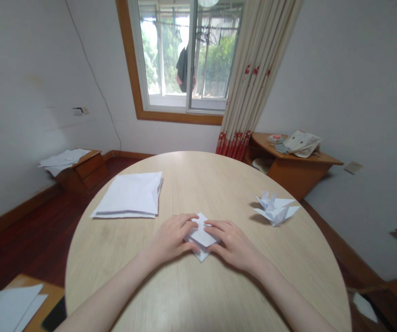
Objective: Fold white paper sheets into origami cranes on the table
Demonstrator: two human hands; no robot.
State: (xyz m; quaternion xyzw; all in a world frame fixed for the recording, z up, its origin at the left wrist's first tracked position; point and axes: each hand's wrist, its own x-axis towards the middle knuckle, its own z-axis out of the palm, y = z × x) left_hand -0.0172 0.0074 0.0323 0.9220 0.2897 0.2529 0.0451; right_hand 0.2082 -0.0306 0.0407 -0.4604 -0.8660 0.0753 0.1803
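A small folded white paper [201, 236] lies on the round wooden table [198, 295] in front of me. My left hand [172, 239] rests on its left side, fingers curled and pressing down on the fold. My right hand [233, 243] lies on its right side, fingertips pinching the upper edge of the paper. Both hands touch the paper and nearly meet over it. A finished folded paper figure [275, 208] sits further right on the table. A stack of white sheets [129, 194] lies to the upper left.
A low wooden cabinet [84, 170] with papers stands at the left wall. A corner shelf [295, 161] with a bag stands at the right. Loose sheets [8, 306] lie on a surface at the lower left. A window and curtain [250, 83] are behind the table.
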